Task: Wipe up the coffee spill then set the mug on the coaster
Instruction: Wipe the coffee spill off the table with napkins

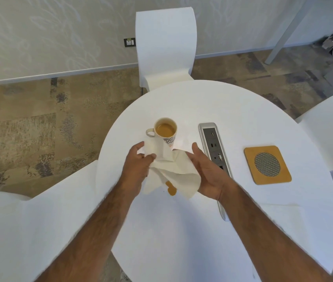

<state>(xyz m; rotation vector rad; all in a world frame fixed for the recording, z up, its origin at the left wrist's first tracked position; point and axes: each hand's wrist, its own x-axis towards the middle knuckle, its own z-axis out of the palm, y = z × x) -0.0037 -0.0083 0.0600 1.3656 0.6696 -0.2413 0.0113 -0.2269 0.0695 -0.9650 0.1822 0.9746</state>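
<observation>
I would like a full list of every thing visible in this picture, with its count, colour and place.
table: one, white, round, centre.
mug: one, cream with dark pattern, holds coffee, table's far left part.
coffee spill: one, brown, near the paper napkin's lower edge.
paper napkin: one, white, held over the spill.
coaster: one, tan with a grey mesh circle, table's right side.
power socket strip: one, silver, table's middle.
chairs: at least three, white, around the table.
wall outlet: one, dark, on the wall.
left hand: grips the napkin.
right hand: open, touching the napkin.
</observation>
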